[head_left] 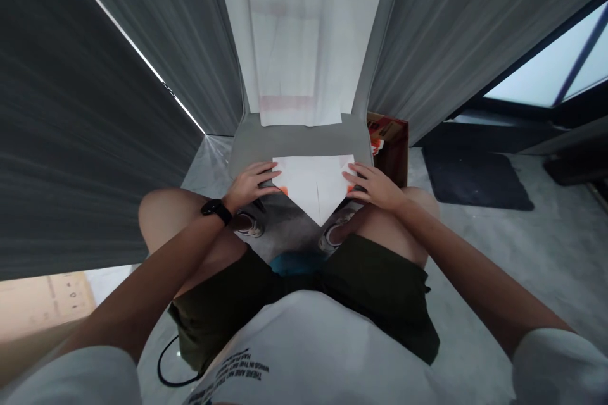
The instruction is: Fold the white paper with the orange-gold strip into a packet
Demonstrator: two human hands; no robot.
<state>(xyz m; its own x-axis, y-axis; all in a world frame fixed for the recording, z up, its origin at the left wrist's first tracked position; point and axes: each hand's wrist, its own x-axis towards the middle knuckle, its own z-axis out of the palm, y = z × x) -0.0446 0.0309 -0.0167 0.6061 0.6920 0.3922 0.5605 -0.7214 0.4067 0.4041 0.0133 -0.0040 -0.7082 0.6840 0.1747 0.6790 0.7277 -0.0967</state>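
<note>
A white sheet of paper, folded to a point facing me, lies across the front of the grey chair seat and juts past its edge. A crease line runs down its middle to the tip. My left hand grips its left corner, fingertips on top and thumb side out of sight. On the opposite corner, my right hand has its fingers closed over the paper in the same way. Small orange patches show on the paper beside the fingers of both hands.
More white sheets lean on the backrest of the grey chair. A red-brown cardboard box stands right of the chair. Grey curtains hang on both sides. A dark mat lies on the floor at right.
</note>
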